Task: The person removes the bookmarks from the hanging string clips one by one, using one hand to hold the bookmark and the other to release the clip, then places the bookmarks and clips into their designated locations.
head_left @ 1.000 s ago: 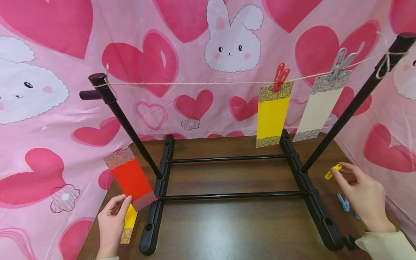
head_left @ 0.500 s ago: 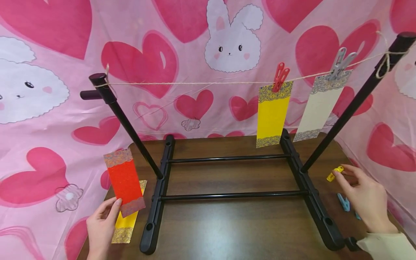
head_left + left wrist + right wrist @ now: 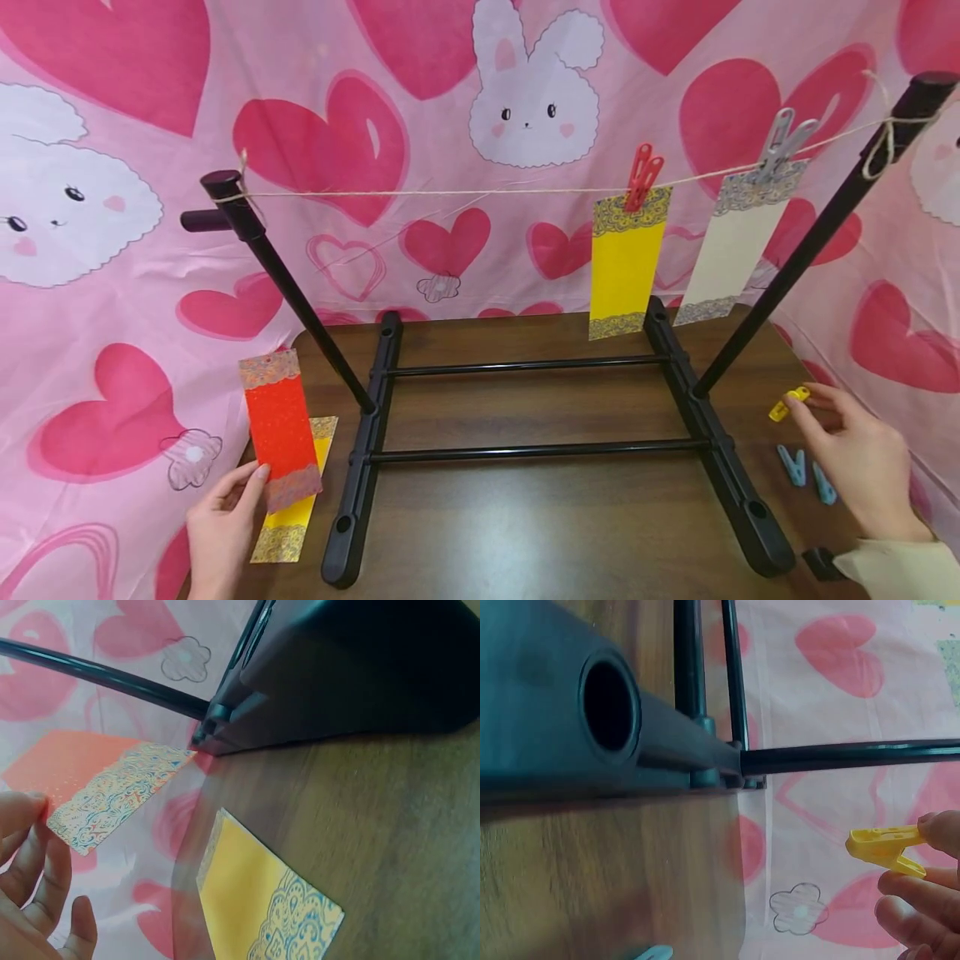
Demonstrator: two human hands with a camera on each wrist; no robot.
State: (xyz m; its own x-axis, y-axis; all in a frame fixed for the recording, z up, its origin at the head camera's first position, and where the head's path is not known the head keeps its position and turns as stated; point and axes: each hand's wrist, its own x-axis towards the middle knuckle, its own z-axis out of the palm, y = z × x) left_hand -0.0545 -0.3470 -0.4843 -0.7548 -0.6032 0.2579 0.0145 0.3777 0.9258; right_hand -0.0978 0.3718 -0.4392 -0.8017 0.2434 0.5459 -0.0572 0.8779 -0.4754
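Observation:
Between thumb and fingers my left hand (image 3: 227,525) pinches a red paper card (image 3: 282,429) with patterned end bands, by its lower left edge. Below it a yellow card (image 3: 281,542) lies on the table, partly covered by the red one in the head view; the left wrist view shows the red card raised off the table. On the right, my right hand (image 3: 862,462) holds a small yellow clothespin (image 3: 885,846) by its handle ends. Two blue clothespins (image 3: 792,465) lie on the table beside that hand.
A black frame (image 3: 525,453) stands on the brown table, with a string (image 3: 450,192) tied between its posts. From the string hang a yellow card (image 3: 626,267) on a red clothespin (image 3: 642,177) and a white card (image 3: 738,242) on a grey clothespin (image 3: 783,146). Pink printed cloth surrounds the table.
My left hand has shifted left with the red card, which now stands more upright and uncovers more of the yellow card. My right hand has moved slightly right with the yellow clothespin.

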